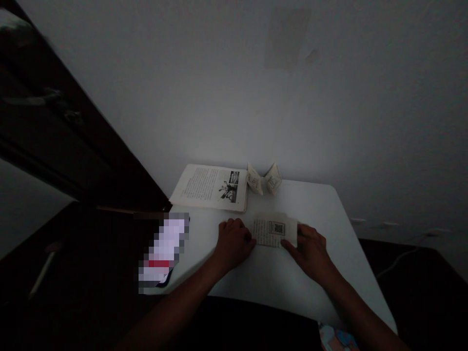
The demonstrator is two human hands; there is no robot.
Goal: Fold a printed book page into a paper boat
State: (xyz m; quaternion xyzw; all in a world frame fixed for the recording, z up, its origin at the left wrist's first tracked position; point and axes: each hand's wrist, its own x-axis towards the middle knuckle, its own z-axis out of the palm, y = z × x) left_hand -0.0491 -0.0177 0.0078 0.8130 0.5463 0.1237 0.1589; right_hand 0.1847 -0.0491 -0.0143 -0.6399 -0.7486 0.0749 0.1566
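Note:
A folded sheet of printed paper (265,233) with a square black code on it lies at the middle of the white table. My right hand (310,248) grips its right end, thumb on top and fingers behind the edge. At the opposite end, my left hand (234,243) is closed, with curled fingers and the thumb against the paper's left edge. Just beyond stands a folded paper shape (273,179) with two pointed ends, made from printed paper.
An open book (208,187) lies at the table's back left, beside the paper shape. A phone (164,251), its screen blurred out, rests at the left edge of the white table (310,200). Behind is a wall (219,97); a dark door (54,97) stands left.

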